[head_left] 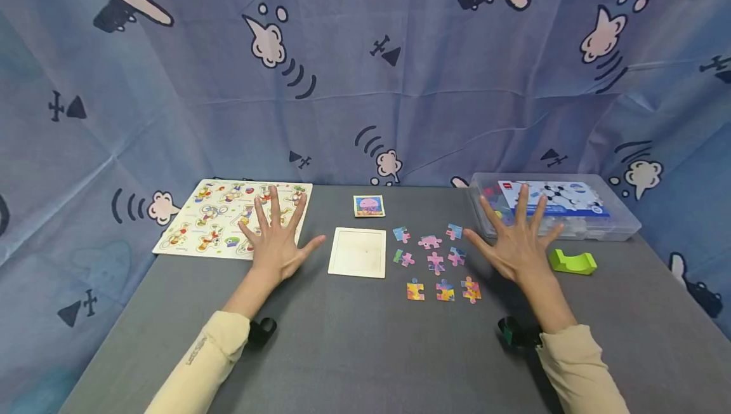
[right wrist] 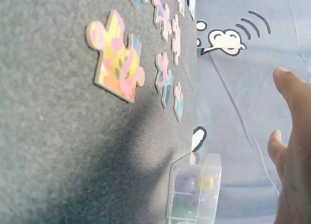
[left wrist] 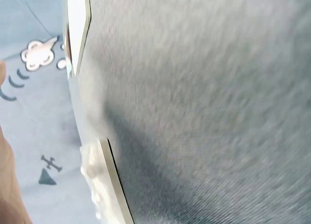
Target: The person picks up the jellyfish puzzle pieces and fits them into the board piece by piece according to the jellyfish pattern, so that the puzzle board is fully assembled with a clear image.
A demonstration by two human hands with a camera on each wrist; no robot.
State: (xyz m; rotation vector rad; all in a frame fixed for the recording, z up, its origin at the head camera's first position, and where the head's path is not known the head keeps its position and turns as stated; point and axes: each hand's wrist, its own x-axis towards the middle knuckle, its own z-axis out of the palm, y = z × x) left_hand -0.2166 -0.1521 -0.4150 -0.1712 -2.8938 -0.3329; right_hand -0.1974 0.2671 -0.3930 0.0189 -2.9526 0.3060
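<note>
In the head view, the left hand [head_left: 276,246] is left of centre, its fingers spread wide, covering some figures on a cream rectangular board printed with small colourful figures [head_left: 225,212]. The right hand [head_left: 518,242], right of centre, is spread too, hiding part of the front of a clear plastic box with a blue-and-white label [head_left: 617,227]. The label's lettering is too small to read, and the box's contents are blurred through the plastic.

Nine small pink, blue and yellow jigsaw pieces [head_left: 435,263] lie apart in three rows on the dark grey tabletop [head_left: 342,350], just right of the frame's centre, between the hands. Left of them is a square cream tray [head_left: 357,253]; above it sits a small square picture with a pink figure on blue [head_left: 368,206], its detail hard to make out. A lime-green block with a curved hollow [head_left: 573,263] lies below the box.

The cream sleeves [head_left: 197,363] are cut off by the bottom edge. The left wrist view catches only a blurred sliver of hand at its left edge; the right wrist view crops its hand at the right edge.
</note>
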